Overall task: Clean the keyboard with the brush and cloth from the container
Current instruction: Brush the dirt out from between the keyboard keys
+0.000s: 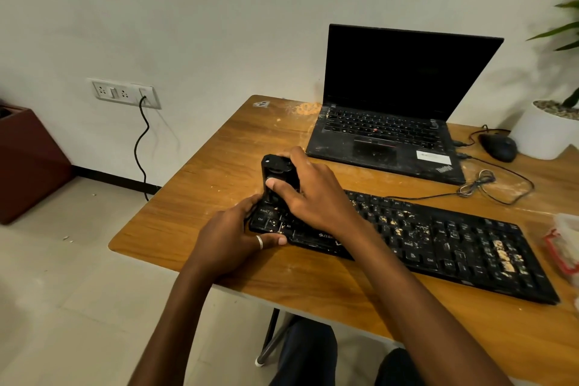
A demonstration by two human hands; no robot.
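Right now the brush [279, 170] sits inside the right hand [310, 194], over the left end of the keyboard [438, 238]. It's a stubby black body, and its lower end is hidden behind the hand, so I can't see it meet the keys. The long axis is roughly upright, with the top leaning slightly far-left.

The right hand's fingers are curled tight round the brush's far side. The thumb [274, 182] is pressed flat on its near face. It's a firm grip with no visible gap.

The left hand [232, 235] clamps the keyboard's near-left corner. Its fingers [250, 201] hook over the left edge, and a ringed digit, which looks like the thumb, lies along the near edge pointing right.

The keyboard lies on the wooden table [203, 172] with its long axis left to right and its right end closer to the near edge. Pale crumbs are spread across the keys, heaviest toward the right.

The container [564, 247], clear with a red rim, is at the far right, cut off by the frame, just beside the keyboard's right end. I can't make out what's in it.

Further back an open laptop [391, 97] has a dark screen. A black mouse [498, 146] sits to its right, next to a white plant pot [545, 131]. On the wall at left is a socket plate [123, 93] with a black cable [141, 147] hanging down.
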